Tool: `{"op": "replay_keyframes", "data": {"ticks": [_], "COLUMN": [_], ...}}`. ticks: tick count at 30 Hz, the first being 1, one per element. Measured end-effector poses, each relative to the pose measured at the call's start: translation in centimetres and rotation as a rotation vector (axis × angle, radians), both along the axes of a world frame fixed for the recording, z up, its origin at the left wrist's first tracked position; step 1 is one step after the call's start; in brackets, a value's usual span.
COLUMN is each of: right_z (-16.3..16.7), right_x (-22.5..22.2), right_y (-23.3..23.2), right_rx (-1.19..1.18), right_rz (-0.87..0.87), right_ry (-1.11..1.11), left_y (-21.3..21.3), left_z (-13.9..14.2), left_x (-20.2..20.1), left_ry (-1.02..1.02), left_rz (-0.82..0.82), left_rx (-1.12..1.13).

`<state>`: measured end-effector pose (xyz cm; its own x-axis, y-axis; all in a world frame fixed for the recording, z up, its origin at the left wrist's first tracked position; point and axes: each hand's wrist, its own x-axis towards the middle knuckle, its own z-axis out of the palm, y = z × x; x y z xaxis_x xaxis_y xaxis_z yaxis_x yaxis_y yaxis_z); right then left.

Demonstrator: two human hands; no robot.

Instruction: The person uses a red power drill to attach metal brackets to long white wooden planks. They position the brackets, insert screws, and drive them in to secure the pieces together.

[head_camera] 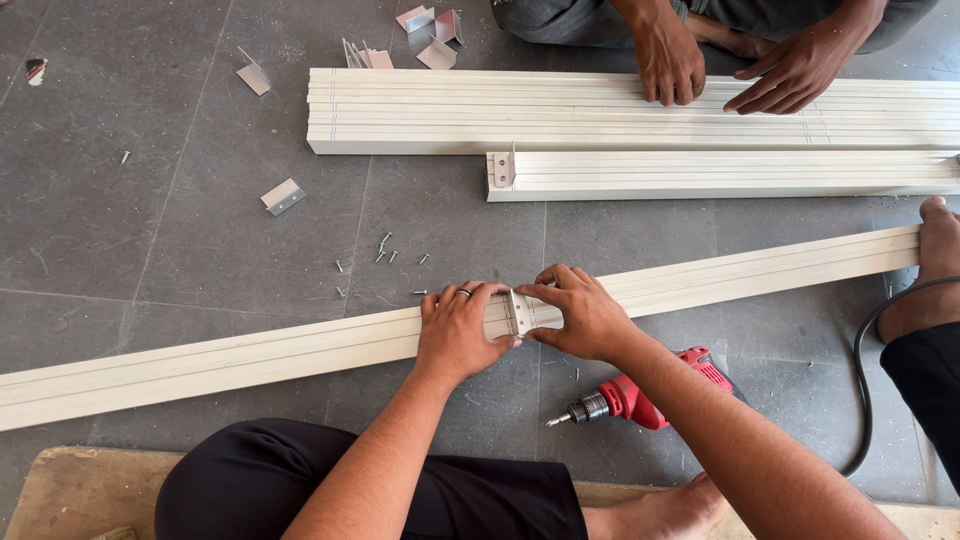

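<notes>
Seen from the head camera, a long cream-coloured profile [300, 355] lies slantwise across the grey tiled floor [90, 200], and everything here sits around it. The left hand [460, 332] rests flat on top of the profile, fingers curled over its far edge, a dark ring on one finger. Just beside it on the same profile, the right hand [585, 315] pinches a small metal corner bracket [519, 312] between thumb and fingertips, holding the bracket upright against the profile's top face; the two hands nearly touch at the bracket. On the near side of the profile, a red power drill [640, 398] lies on the floor under the right forearm, its bit pointing left. Beyond the profile, loose screws [385, 250] are scattered on the tiles, and farther off lie two stacks of the same cream profiles [600, 115]. Another person's two hands [730, 65] press down on the farthest stack. Spare brackets [283, 196] lie on the floor beyond the profile.
</notes>
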<state>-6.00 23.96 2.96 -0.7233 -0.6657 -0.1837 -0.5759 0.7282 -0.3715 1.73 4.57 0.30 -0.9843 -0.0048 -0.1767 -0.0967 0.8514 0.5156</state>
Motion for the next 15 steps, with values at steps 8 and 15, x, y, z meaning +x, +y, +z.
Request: {"op": "replay_keyframes", "data": {"ticks": [8, 15], "right_z": [0.0, 1.9], "right_x": [-0.1, -0.6], "right_y": [0.1, 2.1], "right_rx": [-0.017, -0.155], "right_rz": [0.002, -0.149], "right_ry": [-0.016, -0.040], "left_y": [-0.1, -0.9], "left_z": [-0.5, 1.1], "left_x": [-0.2, 0.0], "left_ry": [-0.019, 0.006], "left_rz": [-0.009, -0.022], "left_rx": [0.008, 0.064]}}
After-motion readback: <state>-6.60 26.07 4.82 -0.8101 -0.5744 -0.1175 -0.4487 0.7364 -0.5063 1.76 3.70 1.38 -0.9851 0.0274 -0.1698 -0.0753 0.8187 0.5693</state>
